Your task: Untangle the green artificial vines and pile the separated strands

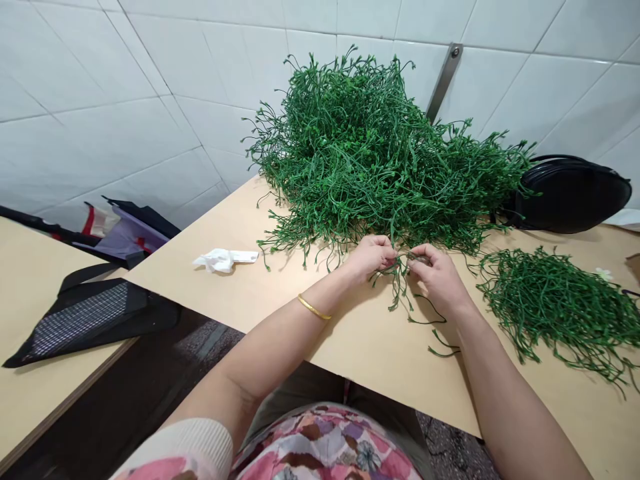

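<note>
Holding, left hand: the left hand is closed, its fingertips pinched on a small bunch of green stems.
Holding, right hand: the right hand grips the same bunch, thumb and forefinger drawn together.
Stems in work: between the two hands, close to the near edge of the large green heap, their lower ends hanging toward the wearer.
Large heap: beyond both hands, piled on the tan table near the tiled wall.
Small heap: a smaller green heap lies on the table, to the right of the right hand.
Loose stems: a few loose stems lie on the table just beside the right wrist.
Black bag: a rounded black bag sits at the right end of the large heap; no marking can be made out.
White item: a crumpled white piece lies left of the left hand; the dark mark at its end is too small to read.
Bangle: a gold-coloured bangle is worn on the left forearm.
Side table: a black mesh-panelled item lies at far left, partly on the second table.
Wall: a metal strip with one screw is fixed to the tiles.
</note>
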`<state>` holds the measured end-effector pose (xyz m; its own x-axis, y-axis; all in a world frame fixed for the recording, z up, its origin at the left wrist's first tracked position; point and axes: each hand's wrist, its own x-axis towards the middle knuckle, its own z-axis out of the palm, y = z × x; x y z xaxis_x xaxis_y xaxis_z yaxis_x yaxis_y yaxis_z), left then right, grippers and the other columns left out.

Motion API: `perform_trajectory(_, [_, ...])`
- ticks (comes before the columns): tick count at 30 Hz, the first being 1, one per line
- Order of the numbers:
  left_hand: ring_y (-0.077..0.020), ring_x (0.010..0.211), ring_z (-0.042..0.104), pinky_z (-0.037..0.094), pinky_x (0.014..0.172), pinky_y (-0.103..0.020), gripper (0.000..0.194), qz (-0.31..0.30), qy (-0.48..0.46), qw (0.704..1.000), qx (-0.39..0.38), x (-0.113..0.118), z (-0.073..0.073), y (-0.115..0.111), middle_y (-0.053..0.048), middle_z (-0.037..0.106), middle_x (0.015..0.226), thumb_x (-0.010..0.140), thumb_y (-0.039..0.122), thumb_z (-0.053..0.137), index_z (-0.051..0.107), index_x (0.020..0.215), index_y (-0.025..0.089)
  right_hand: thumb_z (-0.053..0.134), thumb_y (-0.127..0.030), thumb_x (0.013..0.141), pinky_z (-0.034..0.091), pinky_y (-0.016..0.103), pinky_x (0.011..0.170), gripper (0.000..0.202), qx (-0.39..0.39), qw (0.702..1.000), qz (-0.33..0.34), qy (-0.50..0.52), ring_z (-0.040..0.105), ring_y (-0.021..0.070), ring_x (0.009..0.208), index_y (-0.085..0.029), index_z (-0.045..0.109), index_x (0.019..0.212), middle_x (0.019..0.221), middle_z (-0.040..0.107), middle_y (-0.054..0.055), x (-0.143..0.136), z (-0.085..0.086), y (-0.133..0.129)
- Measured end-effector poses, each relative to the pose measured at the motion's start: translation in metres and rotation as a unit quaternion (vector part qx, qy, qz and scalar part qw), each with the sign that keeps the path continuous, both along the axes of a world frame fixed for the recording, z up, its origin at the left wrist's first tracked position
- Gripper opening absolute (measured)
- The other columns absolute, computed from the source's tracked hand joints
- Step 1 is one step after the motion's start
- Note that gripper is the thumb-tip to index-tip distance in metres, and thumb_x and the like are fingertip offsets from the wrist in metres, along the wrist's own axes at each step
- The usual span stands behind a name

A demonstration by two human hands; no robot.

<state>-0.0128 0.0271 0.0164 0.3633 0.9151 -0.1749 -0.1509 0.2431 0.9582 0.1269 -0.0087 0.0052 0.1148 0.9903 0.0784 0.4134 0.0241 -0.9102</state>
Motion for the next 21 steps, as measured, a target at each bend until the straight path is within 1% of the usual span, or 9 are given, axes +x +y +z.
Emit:
perform_trajectory(2, [-0.003, 0.042, 0.04, 0.031, 0.048, -0.017, 0.027, 0.023, -0.008, 1.0, 0.019, 0.0, 0.0, 0.0, 0.006, 0.04, 0.044, 0.066, -0.001, 0.052, 0.037, 0.051, 0.015, 0.05, -0.02, 0.07, 0.036, 0.032, 0.065, 0.009, 0.073, 0.971, -0.032, -0.227, 0.05, 0.0194, 0.07, -0.02, 0.054, 0.077, 0.07, 0.056, 0.004, 0.002, -0.001, 0.0])
perform_trajectory(4, [-0.0022, 0.042, 0.041, 0.033, 0.05, -0.016, 0.027, 0.047, -0.019, 0.998, 0.033, -0.001, 0.002, 0.0, 0.007, 0.039, 0.044, 0.066, -0.002, 0.052, 0.037, 0.051, 0.015, 0.045, -0.014, 0.07, 0.035, 0.035, 0.07, 0.014, 0.113, 0.908, -0.073, -0.396, 0.05, 0.0237, 0.08, -0.018, 0.056, 0.079, 0.08, 0.058, 0.01, 0.006, -0.002, 0.0])
perform_trajectory(5, [-0.0024, 0.042, 0.042, 0.033, 0.05, -0.016, 0.027, 0.055, -0.024, 0.998, 0.028, -0.002, 0.004, 0.0, 0.007, 0.039, 0.044, 0.066, -0.002, 0.051, 0.037, 0.052, 0.015, 0.044, -0.013, 0.07, 0.034, 0.036, 0.07, 0.017, 0.117, 0.884, -0.09, -0.443, 0.05, 0.0253, 0.083, -0.017, 0.056, 0.081, 0.083, 0.059, 0.012, 0.008, -0.002, 0.0])
perform_trajectory(7, [-0.0045, 0.043, 0.048, 0.034, 0.049, -0.017, 0.025, 0.054, -0.029, 0.998, 0.001, -0.004, 0.007, 0.001, 0.006, 0.042, 0.045, 0.067, -0.001, 0.051, 0.037, 0.054, 0.015, 0.042, -0.012, 0.071, 0.034, 0.037, 0.071, 0.022, 0.108, 0.868, -0.101, -0.475, 0.05, 0.0268, 0.084, -0.016, 0.058, 0.085, 0.085, 0.059, 0.014, 0.015, -0.003, 0.001])
perform_trajectory(10, [-0.0077, 0.044, 0.053, 0.036, 0.047, -0.018, 0.023, 0.031, -0.025, 0.999, -0.035, -0.005, 0.009, 0.002, 0.005, 0.045, 0.044, 0.068, 0.001, 0.05, 0.037, 0.056, 0.016, 0.043, -0.009, 0.066, 0.037, 0.037, 0.071, 0.031, 0.098, 0.905, -0.069, -0.409, 0.052, 0.0258, 0.081, -0.017, 0.059, 0.092, 0.084, 0.061, 0.011, 0.023, -0.004, 0.002])
perform_trajectory(13, [-0.0091, 0.044, 0.054, 0.035, 0.045, -0.018, 0.023, 0.03, -0.001, 0.999, -0.024, -0.005, 0.007, 0.003, 0.006, 0.042, 0.043, 0.067, 0.0, 0.048, 0.036, 0.057, 0.017, 0.043, -0.006, 0.061, 0.043, 0.036, 0.074, 0.038, 0.14, 0.956, -0.075, -0.246, 0.057, 0.0227, 0.082, -0.019, 0.06, 0.093, 0.086, 0.062, 0.008, 0.027, -0.003, 0.003])
perform_trajectory(17, [-0.0073, 0.041, 0.049, 0.031, 0.042, -0.017, 0.024, 0.036, 0.031, 0.998, 0.029, -0.003, 0.004, 0.002, 0.007, 0.037, 0.042, 0.067, 0.0, 0.046, 0.035, 0.055, 0.017, 0.043, -0.008, 0.064, 0.047, 0.036, 0.08, 0.031, 0.199, 0.968, -0.143, -0.058, 0.059, 0.0191, 0.081, -0.02, 0.06, 0.086, 0.083, 0.061, 0.005, 0.028, 0.001, 0.005])
perform_trajectory(19, [-0.0057, 0.039, 0.045, 0.031, 0.042, -0.017, 0.023, 0.039, 0.046, 0.997, 0.054, -0.002, 0.004, 0.0, 0.008, 0.037, 0.043, 0.067, 0.0, 0.046, 0.036, 0.055, 0.017, 0.046, -0.012, 0.068, 0.048, 0.035, 0.077, 0.023, 0.184, 0.97, -0.156, 0.033, 0.059, 0.017, 0.076, -0.02, 0.06, 0.084, 0.078, 0.061, 0.003, 0.026, 0.004, 0.005])
perform_trajectory(21, [-0.0048, 0.039, 0.043, 0.032, 0.043, -0.017, 0.022, 0.042, 0.054, 0.995, 0.072, -0.003, 0.004, -0.001, 0.008, 0.038, 0.044, 0.067, 0.0, 0.046, 0.037, 0.056, 0.017, 0.051, -0.02, 0.074, 0.048, 0.034, 0.075, 0.014, 0.156, 0.974, -0.135, 0.097, 0.059, 0.0156, 0.072, -0.02, 0.061, 0.084, 0.076, 0.061, 0.002, 0.022, 0.007, 0.003])
